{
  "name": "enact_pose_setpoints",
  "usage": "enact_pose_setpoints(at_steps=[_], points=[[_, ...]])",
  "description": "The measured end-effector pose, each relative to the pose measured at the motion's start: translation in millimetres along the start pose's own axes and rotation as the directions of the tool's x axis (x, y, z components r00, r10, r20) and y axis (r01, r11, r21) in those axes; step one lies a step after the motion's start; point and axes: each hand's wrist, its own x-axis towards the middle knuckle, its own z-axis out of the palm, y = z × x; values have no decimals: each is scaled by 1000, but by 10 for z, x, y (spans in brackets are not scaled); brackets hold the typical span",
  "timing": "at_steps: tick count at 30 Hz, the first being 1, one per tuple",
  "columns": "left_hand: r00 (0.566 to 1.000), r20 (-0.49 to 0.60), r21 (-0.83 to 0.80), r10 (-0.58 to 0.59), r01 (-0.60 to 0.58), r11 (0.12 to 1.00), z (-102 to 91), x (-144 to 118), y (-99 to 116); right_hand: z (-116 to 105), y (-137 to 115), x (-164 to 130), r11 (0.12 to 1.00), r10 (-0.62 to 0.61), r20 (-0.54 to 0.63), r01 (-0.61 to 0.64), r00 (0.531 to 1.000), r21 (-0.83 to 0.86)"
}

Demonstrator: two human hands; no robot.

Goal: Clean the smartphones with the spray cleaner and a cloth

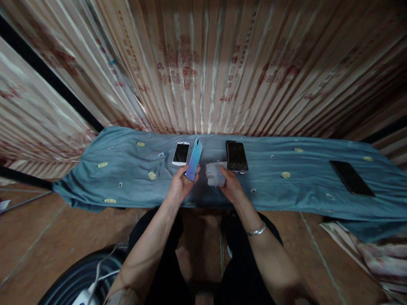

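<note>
My left hand [179,186] covers the lower end of the blue phone [194,160], so I cannot see how my fingertips sit behind it. Its face is turned away from me; whether the screen is lit I cannot tell. My right hand [229,185] hides the near edge of the white cloth [215,173], and my fingers under it are out of sight. Just beyond that hand, the dark phone [237,156] is too dim to show any detail. Far to my right, another black phone [351,178] is only a dark slab. The small marks on the teal cloth [127,169] are too small to read. My forearms are cut off by the bottom edge.
</note>
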Motion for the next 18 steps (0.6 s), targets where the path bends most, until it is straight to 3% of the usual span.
enact_pose_setpoints(at_steps=[3,7,10,13,16,18], points=[[999,30,3,-36,36,999,-28,-39,-70,-18,32,58,1000,20,-43,-19,999,18],[990,77,22,-118,117,993,-50,-77,-137,-3,51,178,988,-155,-206,149,966,-46],[977,108,32,-184,182,983,-52,-92,-192,5,17,257,966,-251,-240,228,938,-122],[971,123,53,-204,199,979,-52,-100,-252,15,-67,276,897,-400,-195,340,895,-282],[977,130,93,-169,158,983,-43,-113,-306,41,-160,242,727,-563,-48,467,825,-503],[977,139,118,-164,148,982,-26,-130,-333,59,-194,217,648,-605,24,509,796,-566]])
